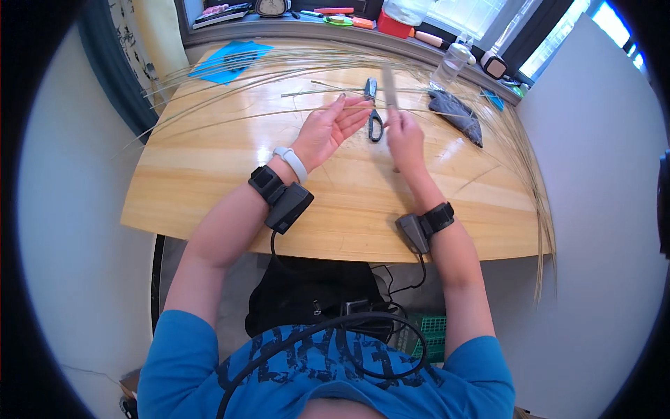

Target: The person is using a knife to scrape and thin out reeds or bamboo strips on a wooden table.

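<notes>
My left hand (331,127) is turned palm up, its fingers stretched out and the thumb apart from them. A long thin reed-like strip (262,114) runs across its fingers toward my right hand; I see no firm grip on it. My right hand (406,140) is closed round a knife (389,85), whose blade points away from me and is smeared by motion. Between the hands, black-handled scissors (375,127) lie on the table, partly behind my left fingertips. Shorter strips (296,94) lie just beyond the hands.
Many long strips (279,66) arc over the wooden table (209,195) and hang off its right edge (539,237). Blue sheets (230,59) lie far left. A dark bag (457,115) and clear bottle (452,63) stand right. Cabled wrist devices (287,208) are strapped on.
</notes>
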`<state>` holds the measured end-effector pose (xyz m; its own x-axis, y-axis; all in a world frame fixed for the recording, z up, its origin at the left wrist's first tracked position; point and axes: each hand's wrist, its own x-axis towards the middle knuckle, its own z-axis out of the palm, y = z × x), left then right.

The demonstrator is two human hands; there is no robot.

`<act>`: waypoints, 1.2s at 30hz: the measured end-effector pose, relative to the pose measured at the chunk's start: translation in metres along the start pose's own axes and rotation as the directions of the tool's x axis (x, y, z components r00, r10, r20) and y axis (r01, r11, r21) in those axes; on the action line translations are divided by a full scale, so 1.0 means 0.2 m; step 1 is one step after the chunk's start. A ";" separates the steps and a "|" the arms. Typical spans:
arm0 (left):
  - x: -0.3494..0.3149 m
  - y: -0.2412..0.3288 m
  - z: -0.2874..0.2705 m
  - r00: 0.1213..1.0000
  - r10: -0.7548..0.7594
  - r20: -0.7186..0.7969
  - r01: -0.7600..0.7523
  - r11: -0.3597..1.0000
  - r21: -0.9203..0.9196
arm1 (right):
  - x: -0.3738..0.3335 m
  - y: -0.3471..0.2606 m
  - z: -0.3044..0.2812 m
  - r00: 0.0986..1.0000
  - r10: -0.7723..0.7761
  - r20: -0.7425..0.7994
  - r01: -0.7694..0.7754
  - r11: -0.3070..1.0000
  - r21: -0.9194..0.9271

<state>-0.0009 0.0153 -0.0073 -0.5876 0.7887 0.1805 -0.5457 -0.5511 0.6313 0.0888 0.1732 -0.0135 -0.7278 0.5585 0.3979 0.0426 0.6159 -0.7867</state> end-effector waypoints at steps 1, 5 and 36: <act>0.00 0.00 -0.01 1.000 0.002 -0.008 -0.002 1.000 -0.008 | -0.02 -0.03 0.03 0.996 -0.059 0.060 0.059 0.998 0.012; 0.00 0.00 -0.01 0.999 0.031 0.013 -0.031 0.999 -0.017 | 0.05 -0.02 -0.03 0.994 0.100 -0.051 -0.099 0.995 0.034; 0.02 0.09 -0.08 0.990 0.098 -0.105 -0.095 0.995 0.031 | 0.18 0.22 -0.29 0.926 0.359 -0.117 -0.122 0.577 0.807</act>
<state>-0.0221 0.0046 -0.0077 -0.6980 0.6977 0.1612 -0.4683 -0.6151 0.6343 0.1037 0.2526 -0.0063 -0.5784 0.8034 0.1413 -0.4394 -0.1609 -0.8838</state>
